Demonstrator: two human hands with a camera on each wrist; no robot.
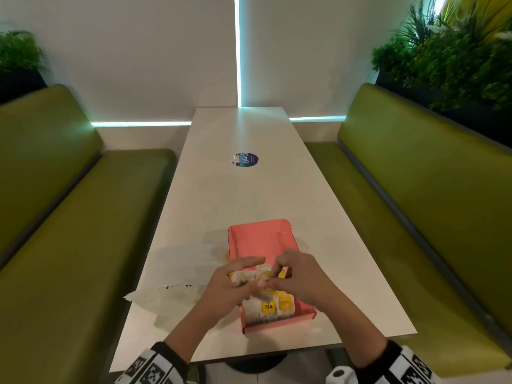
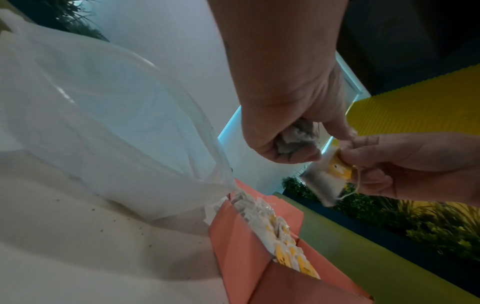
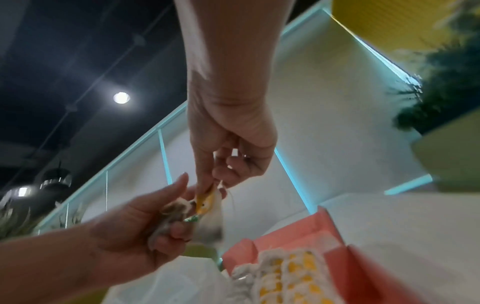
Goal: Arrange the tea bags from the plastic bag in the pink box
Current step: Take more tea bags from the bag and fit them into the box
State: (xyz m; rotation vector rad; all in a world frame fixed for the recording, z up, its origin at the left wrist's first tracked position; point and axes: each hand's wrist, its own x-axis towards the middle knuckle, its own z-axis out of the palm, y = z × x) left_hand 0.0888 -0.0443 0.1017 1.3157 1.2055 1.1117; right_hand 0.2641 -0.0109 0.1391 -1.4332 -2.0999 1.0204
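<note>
The pink box (image 1: 257, 239) lies open on the white table, its near half lined with tea bags (image 1: 273, 307) bearing yellow tags. Above the box my left hand (image 1: 238, 281) grips a small bunch of tea bags (image 2: 296, 137) in its curled fingers. My right hand (image 1: 288, 273) pinches one tea bag (image 2: 324, 181) by its yellow tag, right beside the left hand. The string of that bag dangles. The clear plastic bag (image 1: 177, 275) lies flat on the table left of the box. The box's row of bags shows in the wrist views too (image 3: 285, 275).
The table (image 1: 249, 189) runs away from me, with a round blue sticker (image 1: 246, 159) in its middle. Green benches (image 1: 69, 217) flank both sides, and plants (image 1: 457, 56) stand behind the right one. The box's far half shows bare pink floor.
</note>
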